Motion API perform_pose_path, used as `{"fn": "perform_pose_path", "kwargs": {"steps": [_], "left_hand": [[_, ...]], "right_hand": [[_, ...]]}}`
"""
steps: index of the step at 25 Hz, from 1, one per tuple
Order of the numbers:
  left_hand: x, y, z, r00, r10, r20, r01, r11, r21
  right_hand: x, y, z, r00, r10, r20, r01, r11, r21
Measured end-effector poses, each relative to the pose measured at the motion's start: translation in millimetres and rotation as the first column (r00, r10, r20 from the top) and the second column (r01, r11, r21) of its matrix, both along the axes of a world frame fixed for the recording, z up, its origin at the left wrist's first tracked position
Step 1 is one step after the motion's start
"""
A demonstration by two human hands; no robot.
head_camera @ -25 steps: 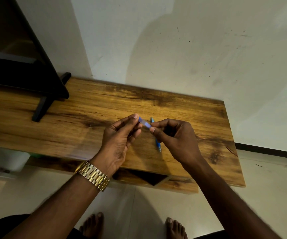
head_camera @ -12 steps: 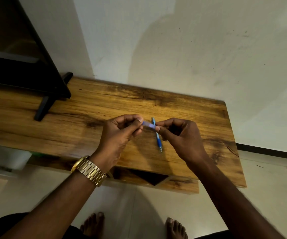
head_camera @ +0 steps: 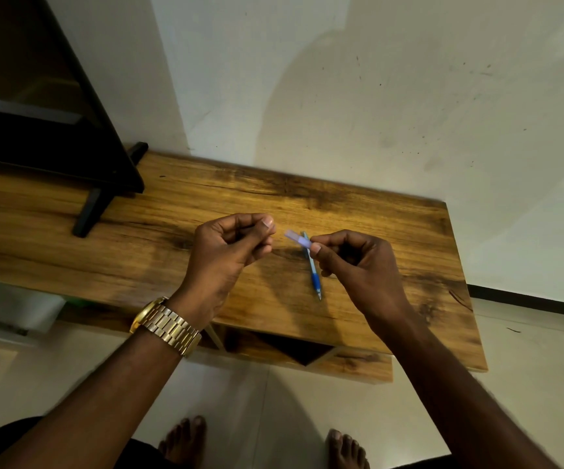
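Head view, close, downward over table (head_camera: 341, 204)

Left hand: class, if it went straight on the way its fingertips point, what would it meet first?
Probably the small purple piece that the right hand pinches: it sits just beyond the left hand, though depth is unclear.

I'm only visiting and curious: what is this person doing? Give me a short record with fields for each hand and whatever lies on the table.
Left hand: fingers curled, thumb against forefinger, nothing visible in them
Right hand: pinches a small pale purple piece by one end
Between hands: a gap; the left hand is not touching the piece
Pen: blue, lying on the wooden table
Wrist: gold watch, on the left
Far left: black screen standing on the table
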State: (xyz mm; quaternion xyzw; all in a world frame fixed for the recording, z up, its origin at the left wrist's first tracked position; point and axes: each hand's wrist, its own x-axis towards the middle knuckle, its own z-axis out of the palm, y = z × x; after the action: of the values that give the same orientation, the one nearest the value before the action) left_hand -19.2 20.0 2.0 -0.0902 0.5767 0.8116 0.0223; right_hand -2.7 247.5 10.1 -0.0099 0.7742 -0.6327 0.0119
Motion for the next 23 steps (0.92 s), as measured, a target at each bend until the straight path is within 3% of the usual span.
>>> {"fn": "perform_pose_path", "kwargs": {"steps": [6, 16, 23], "left_hand": [[3.3, 1.1, -0.4, 0.999, -0.035, -0.013, 0.034, 0.999, -0.032], [4.5, -0.6, 3.5, 0.994, -0.097, -0.050, 0.084, 0.970, -0.229], [3.5, -1.7, 1.8, 0.993, -0.115, -0.027, 0.111, 0.984, -0.137]], "right_hand": [[1.1, -5.1, -1.9, 0.998, -0.021, -0.062, 0.023, 0.999, 0.028], [1.1, -1.3, -2.1, 0.996, -0.010, -0.091, 0.016, 0.998, 0.065], [2.0, 0.0, 1.4, 0.995, 0.019, -0.094, -0.007, 0.991, 0.133]]}}
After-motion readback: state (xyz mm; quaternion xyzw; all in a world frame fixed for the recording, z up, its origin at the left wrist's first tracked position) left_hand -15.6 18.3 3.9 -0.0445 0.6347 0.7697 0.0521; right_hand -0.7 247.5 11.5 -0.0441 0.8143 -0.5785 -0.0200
